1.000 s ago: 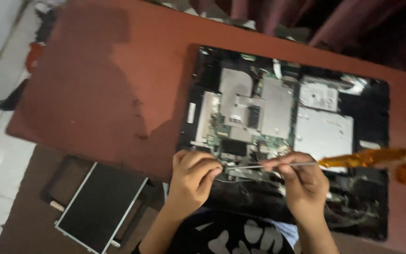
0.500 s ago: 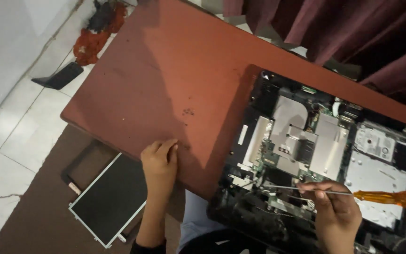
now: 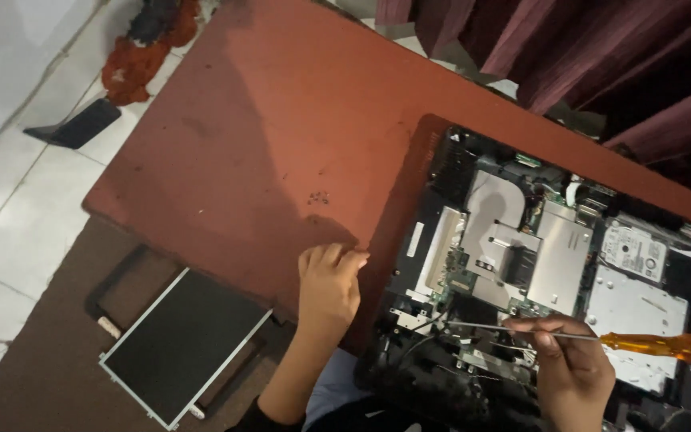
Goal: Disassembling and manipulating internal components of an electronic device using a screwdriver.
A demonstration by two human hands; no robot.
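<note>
Screwdriver pinched in right hand over opened computer; left hand curled on table near loose screws

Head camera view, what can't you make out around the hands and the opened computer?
- Orange-handled screwdriver: handle end cut off by the right edge; what the tip touches is too small to tell.
- Right hand: lower part cut off by the bottom edge.
- Opened black computer chassis: right side runs out of frame; near edge is dark.
- Left hand on the red-brown table: the palm's underside is hidden.
- Small dark specks: too small to identify.
</note>
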